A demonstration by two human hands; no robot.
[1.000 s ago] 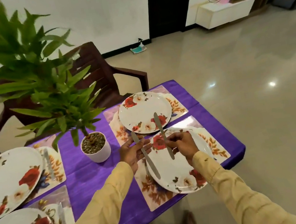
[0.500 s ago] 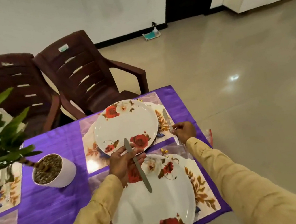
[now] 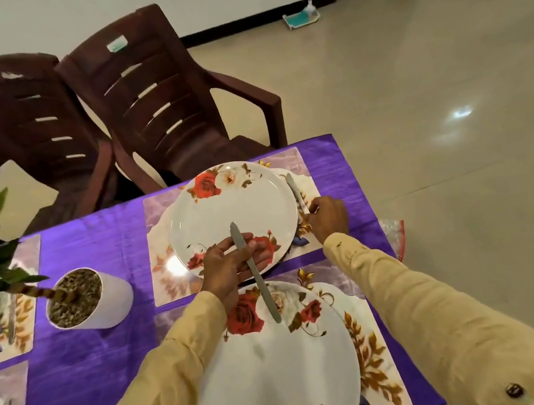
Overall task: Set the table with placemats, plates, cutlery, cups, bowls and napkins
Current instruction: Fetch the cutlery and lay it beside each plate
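Head view: found left hand (image 3: 233,264) gripping a knife (image 3: 256,275) at its middle, one end reaching past the fingers over the far plate (image 3: 224,205), the other back over the near plate (image 3: 274,374). Found right hand (image 3: 328,217), apart from the left, pinching the near end of a second knife (image 3: 296,191), which runs ahead of the fingers along the placemat (image 3: 307,179), just beside the far plate.

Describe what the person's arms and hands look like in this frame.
The left hand and right hand are bare, ungloved. The left sleeve and right sleeve are long, pale yellow fabric; a dark round button sits on the right one.
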